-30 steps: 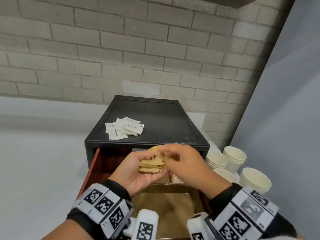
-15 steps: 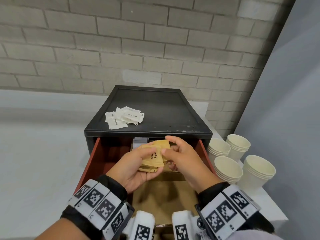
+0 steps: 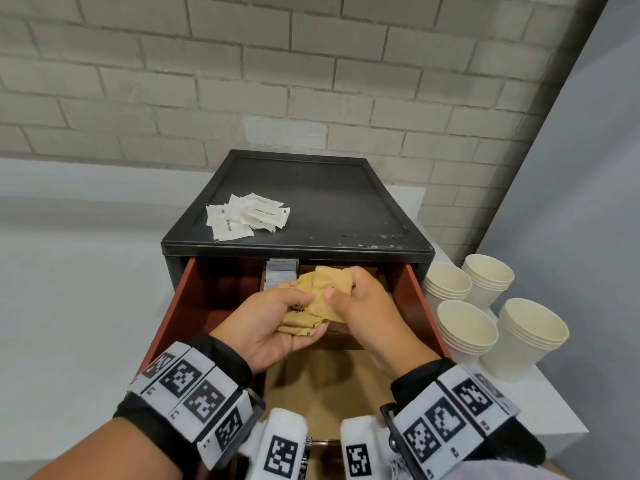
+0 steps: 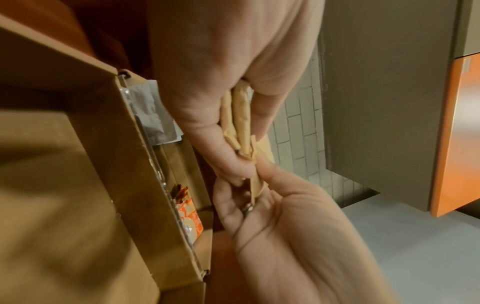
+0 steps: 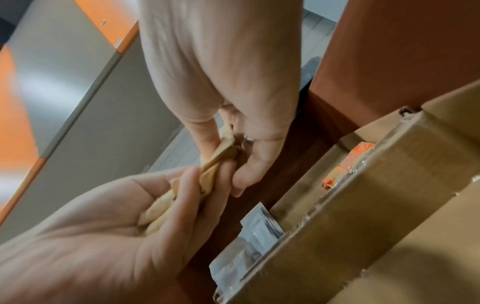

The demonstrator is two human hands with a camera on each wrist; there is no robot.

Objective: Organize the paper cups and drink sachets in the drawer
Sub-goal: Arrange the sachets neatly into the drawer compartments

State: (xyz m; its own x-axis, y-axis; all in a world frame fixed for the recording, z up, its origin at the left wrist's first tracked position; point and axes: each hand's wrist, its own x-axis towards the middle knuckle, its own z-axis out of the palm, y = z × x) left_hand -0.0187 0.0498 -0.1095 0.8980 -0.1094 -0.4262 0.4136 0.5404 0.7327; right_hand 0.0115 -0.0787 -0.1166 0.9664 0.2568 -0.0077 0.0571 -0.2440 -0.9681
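We hold the brown sugar sachets (image 3: 313, 299) above the open drawer (image 3: 414, 299), our left hand (image 3: 266, 323) cupping the bundle and our right hand (image 3: 360, 306) pinching its top edges. If either pinch slackens, we judge the loose packets could scatter into the wrong cardboard compartment (image 5: 369, 216). White sachets (image 3: 247, 216) lie on the cabinet top (image 3: 346, 202); paper cups (image 3: 485, 306) stand on the surface, right

We see open room in the drawer's (image 3: 420, 306) front cardboard bay (image 3: 322, 386); packets (image 3: 281, 276) crowd the back, seemingly leaving little room.
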